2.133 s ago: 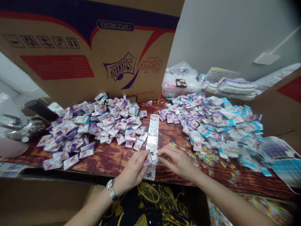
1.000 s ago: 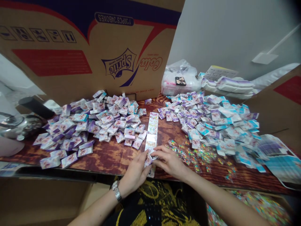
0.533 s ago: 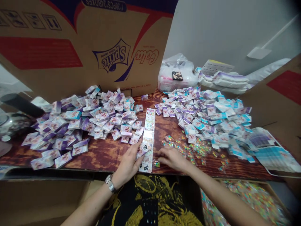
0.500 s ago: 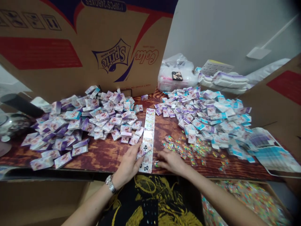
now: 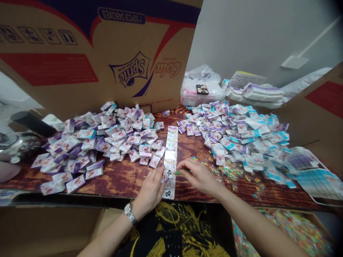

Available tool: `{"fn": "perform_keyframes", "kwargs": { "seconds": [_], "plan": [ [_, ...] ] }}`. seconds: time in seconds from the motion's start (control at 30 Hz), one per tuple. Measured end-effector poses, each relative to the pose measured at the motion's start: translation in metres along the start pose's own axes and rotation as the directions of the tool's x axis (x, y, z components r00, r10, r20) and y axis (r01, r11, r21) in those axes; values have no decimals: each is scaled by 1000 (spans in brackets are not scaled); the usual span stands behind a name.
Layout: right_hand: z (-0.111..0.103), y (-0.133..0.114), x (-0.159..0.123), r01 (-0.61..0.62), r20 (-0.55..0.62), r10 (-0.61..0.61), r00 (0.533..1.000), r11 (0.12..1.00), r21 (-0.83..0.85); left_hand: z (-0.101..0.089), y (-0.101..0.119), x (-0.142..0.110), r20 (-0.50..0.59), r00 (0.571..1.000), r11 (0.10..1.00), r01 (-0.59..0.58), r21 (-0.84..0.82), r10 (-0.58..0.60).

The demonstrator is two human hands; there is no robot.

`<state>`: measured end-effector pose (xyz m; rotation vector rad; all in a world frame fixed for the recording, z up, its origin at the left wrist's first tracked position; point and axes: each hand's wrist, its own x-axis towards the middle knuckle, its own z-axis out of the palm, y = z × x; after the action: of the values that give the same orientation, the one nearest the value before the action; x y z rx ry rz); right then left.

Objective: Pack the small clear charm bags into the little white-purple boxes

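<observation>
My left hand (image 5: 153, 186) is closed around a small white-and-purple box (image 5: 165, 175), held over the lower part of a long sticker strip (image 5: 171, 146). Between the fingertips of my right hand (image 5: 199, 177) is a small clear packet with bright coloured bits (image 5: 177, 172), close to the right end of the box. Whether the packet touches the box I cannot tell. Similar coloured packets (image 5: 230, 173) lie scattered to the right of my right hand. My left fingers hide part of the box.
Small filled-out boxes (image 5: 118, 135) are heaped at left; flatter-looking cartons (image 5: 241, 132) are piled at right. A big cardboard carton (image 5: 88, 71) stands behind. A phone (image 5: 202, 89) lies on a plastic-wrapped bundle. Below the table edge, a bin holds many coloured packets (image 5: 289, 228).
My right hand has risen from the table and moved up beside the box, with a coloured packet in its fingertips. My left hand keeps the box, turned slightly. The view has shifted a little.
</observation>
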<state>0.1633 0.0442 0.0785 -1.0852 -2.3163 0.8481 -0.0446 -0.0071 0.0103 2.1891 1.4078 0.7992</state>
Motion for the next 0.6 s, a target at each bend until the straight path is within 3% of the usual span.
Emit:
{"fn": "perform_keyframes", "kwargs": {
  "seconds": [0.17,0.37,0.47,0.6],
  "plan": [
    [6,5,17,44,152,-16,988,982,-185,1,2,-3,8,999,997,-45,61,45],
    [28,10,20,31,191,62,980,895,-445,6,4,-3,68,993,983,-108,150,98],
    [36,8,19,69,171,5,985,904,-421,7,5,-3,68,994,985,-99,138,91],
    [35,8,15,74,108,-50,993,970,-231,5,5,-4,36,998,993,-62,101,58]
  ]
}}
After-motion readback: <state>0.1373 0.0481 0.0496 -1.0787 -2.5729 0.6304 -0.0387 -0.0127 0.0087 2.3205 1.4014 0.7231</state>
